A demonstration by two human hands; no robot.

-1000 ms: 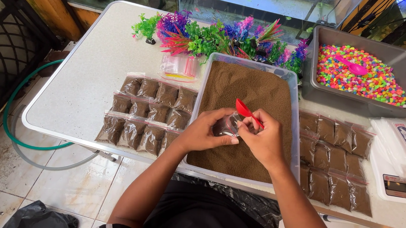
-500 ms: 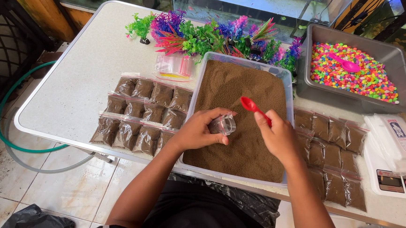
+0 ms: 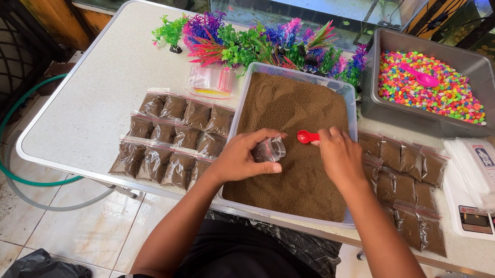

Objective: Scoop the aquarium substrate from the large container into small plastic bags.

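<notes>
The left hand [image 3: 240, 158] holds a small clear bag [image 3: 268, 149] in a narrow grip, thumb under and fingers over, its mouth turned toward the right hand [image 3: 338, 156]. That hand's grip is closed on a red scoop [image 3: 306, 137], whose bowl points left at the bag and whose long axis runs roughly level across the tray [image 3: 297, 73] of fine brown granules [image 3: 301, 108]. Scoop and bag are near but apart, both just above the brown surface. The right hand is the nearer to the scoop's load. Filled bags [image 3: 173, 137] lie in rows on the desk [image 3: 101, 90] left of the tray, with more of them [image 3: 406, 171] on its right.
</notes>
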